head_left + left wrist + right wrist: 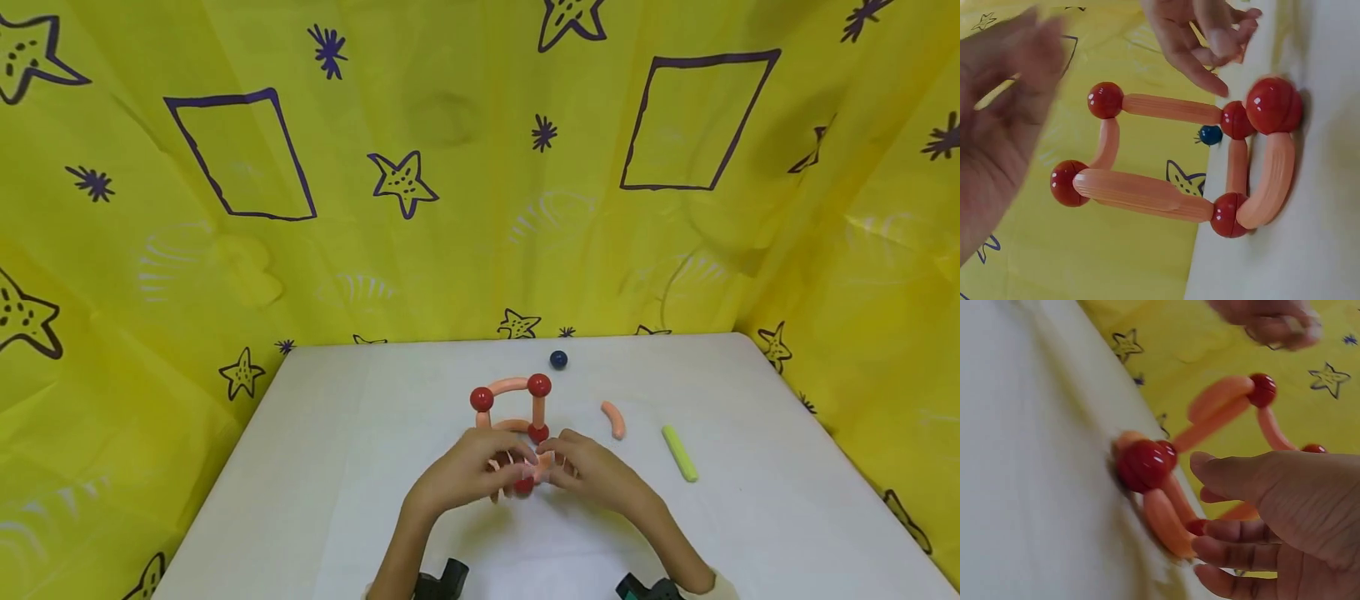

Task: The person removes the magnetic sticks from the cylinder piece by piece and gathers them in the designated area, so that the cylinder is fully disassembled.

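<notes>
One red-ball, orange-stick frame [1147, 190] is stood upright on the desk [315, 467], flanked by left hand [471, 467] and right hand [596, 475] — fingers relaxed, unclamped; right-hand contact cannot be told. Dark blue ball [558, 360] is seated behind — curved orange stick [615, 420] and yellow-green stick [679, 454] are laid to the right.

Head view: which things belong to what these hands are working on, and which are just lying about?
Likely in the job:
- joined red balls and orange rods
- left hand and right hand, close by

Apparently lying about:
- dark blue ball
- loose orange piece
- yellow-green stick
</notes>
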The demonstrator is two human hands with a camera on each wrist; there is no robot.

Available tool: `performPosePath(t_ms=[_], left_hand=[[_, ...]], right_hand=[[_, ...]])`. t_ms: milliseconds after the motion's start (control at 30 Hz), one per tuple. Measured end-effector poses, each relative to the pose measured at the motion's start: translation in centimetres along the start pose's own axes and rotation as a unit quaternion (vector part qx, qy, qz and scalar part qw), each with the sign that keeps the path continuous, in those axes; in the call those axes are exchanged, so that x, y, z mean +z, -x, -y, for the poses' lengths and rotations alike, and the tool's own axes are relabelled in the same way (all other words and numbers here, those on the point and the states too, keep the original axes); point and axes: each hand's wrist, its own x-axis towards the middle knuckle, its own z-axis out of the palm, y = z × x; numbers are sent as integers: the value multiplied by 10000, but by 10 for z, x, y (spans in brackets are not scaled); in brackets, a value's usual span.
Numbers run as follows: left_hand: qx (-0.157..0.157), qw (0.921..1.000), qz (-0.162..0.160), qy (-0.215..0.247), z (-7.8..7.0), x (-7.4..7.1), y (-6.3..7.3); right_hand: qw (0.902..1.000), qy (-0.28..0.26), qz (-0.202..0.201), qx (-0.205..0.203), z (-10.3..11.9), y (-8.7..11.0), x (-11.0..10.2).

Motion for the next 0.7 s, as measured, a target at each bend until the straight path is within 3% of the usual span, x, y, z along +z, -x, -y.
performPosePath(t_ms=[67,133,233,300,367,500,600,700], left_hand=[[518,9933,-1007,213,-1,-3,-1],[800,9730,-2162,87,0,-5,-2],[649,9375,-3414,-154,5,-9,-3],[327,9251,-3772,-302,10,-12,-3],[-44,9248,-3778,-446,15,-14,-3],[-574,9448,-3187,-492,27,-13,-2],[-716,9567,-2777,-496,35,-12,-2],[-716,9627,-2549,-557,38,-11,-1]], right_hand=[[9998,219,-7,37,5,-2,7],[9990,450,-33,50,8,-3,13],[9971,749,-114,18,12,-4,21],[9957,916,-121,47,14,-4,26],[9942,1061,-120,92,16,-4,31],[9907,1337,-135,196,20,-4,39],[9877,1540,-203,196,23,-4,44],[9854,1666,-270,205,25,-6,46]])
